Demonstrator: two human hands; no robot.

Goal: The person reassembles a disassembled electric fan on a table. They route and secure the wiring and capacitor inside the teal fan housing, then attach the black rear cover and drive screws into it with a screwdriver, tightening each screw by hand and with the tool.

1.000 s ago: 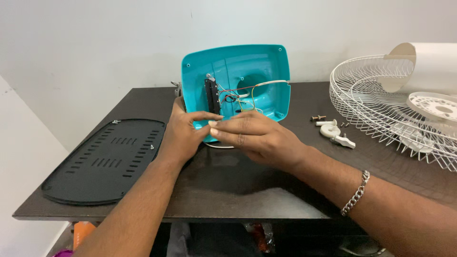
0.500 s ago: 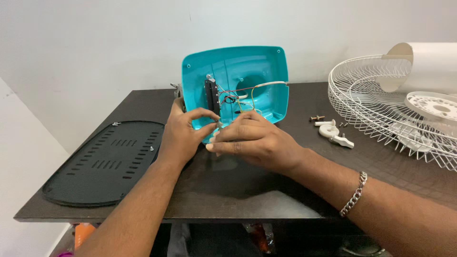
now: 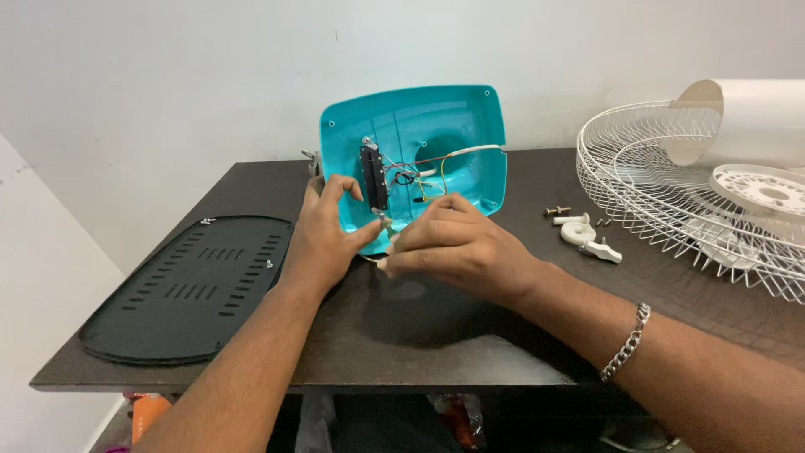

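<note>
A teal plastic housing (image 3: 453, 126) stands tilted on the dark table (image 3: 436, 344), its open inside facing me. Inside it sit a black switch block (image 3: 373, 176), coloured wires (image 3: 411, 176) and a white cable (image 3: 470, 151). My left hand (image 3: 323, 239) rests at the housing's lower left edge, thumb and forefinger pinching a small metal part (image 3: 382, 220). My right hand (image 3: 461, 247) is right beside it, fingertips closed on a thin white wire end (image 3: 379, 262) at the housing's lower rim. A chain bracelet circles my right wrist.
A black vented oval base plate (image 3: 180, 289) lies at the left of the table. White wire fan guards (image 3: 671, 193), a white round part (image 3: 767, 189) and a white cylinder (image 3: 746, 117) sit at the right. White plastic pieces (image 3: 587, 239) and screws (image 3: 558, 211) lie between.
Both hands have shifted slightly lower at the housing's front edge, and the fingertips have closed together around the small part and wire. The housing stays put.
</note>
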